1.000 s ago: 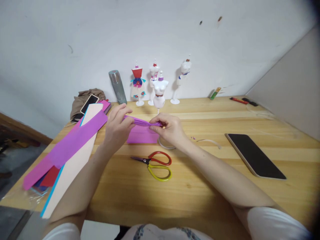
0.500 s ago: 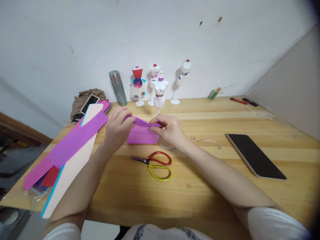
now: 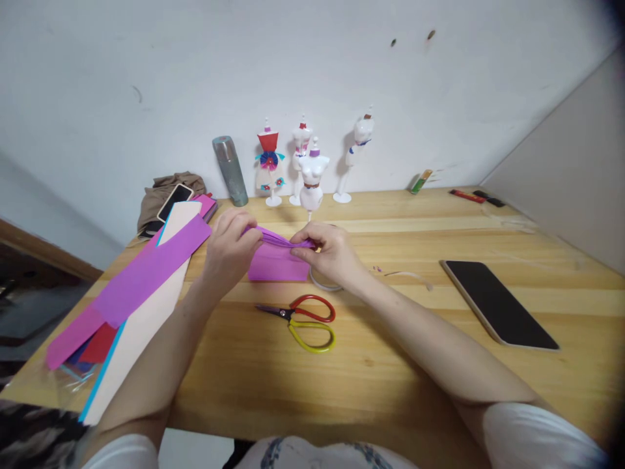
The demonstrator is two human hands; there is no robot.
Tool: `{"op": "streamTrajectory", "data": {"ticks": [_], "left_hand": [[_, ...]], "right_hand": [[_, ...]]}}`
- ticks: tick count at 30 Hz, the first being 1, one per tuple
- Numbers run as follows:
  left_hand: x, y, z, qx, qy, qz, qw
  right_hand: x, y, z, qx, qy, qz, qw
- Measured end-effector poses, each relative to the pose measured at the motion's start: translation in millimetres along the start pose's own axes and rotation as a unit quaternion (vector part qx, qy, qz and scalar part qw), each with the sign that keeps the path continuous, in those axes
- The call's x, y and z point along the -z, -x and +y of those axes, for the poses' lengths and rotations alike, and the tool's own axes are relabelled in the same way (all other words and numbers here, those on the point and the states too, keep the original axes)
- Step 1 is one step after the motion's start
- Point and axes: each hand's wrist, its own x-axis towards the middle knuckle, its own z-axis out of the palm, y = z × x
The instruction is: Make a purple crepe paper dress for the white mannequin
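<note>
Wooden table (image 3: 371, 384) against a white wall (image 3: 195, 78): the left hand (image 3: 228, 244) and right hand (image 3: 334, 251) pinch a folded purple strip (image 3: 276, 238) between them, above a purple sheet (image 3: 278, 266), scissors (image 3: 291, 317) nearer the body, dress forms (image 3: 312, 172) behind.

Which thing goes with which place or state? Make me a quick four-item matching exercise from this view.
1. folded purple material
2. scissors
3. bottle
4. large dark-screened device

A. lying on the right side of the table
B. held in the left hand and right hand
C. standing at the back, left of the mannequins
D. one red handle, one yellow

Pairs: 1-B, 2-D, 3-C, 4-A
</note>
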Motion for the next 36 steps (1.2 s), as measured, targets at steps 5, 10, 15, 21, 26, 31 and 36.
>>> {"op": "streamTrajectory", "data": {"ticks": [5,10,15,21,26,31,36], "left_hand": [[1.2,-1,-1,-0.007,0.001,-0.011,1.000],[3.0,-2,-8,0.011,0.007,0.005,1.000],[6.0,-1,-19,0.114,0.024,0.016,0.993],[12.5,-2,-14,0.298,0.155,-0.021,0.942],[9.1,-6,-2,0.351,0.271,-0.017,0.896],[1.9,-7,1,0.376,0.352,0.028,0.857],[-3.2,-4,3,0.369,0.428,0.061,0.823]], "right_hand": [[1,0,-1,0.001,-0.010,-0.013,1.000],[1,-2,5,-0.026,-0.026,0.007,0.999],[2,-5,16,-0.088,-0.082,0.031,0.992],[5,-6,19,-0.148,-0.121,0.047,0.980],[4,-6,15,-0.188,-0.174,0.050,0.965],[4,-7,12,-0.203,-0.213,0.046,0.955],[5,-7,10,-0.217,-0.218,0.049,0.950]]}}
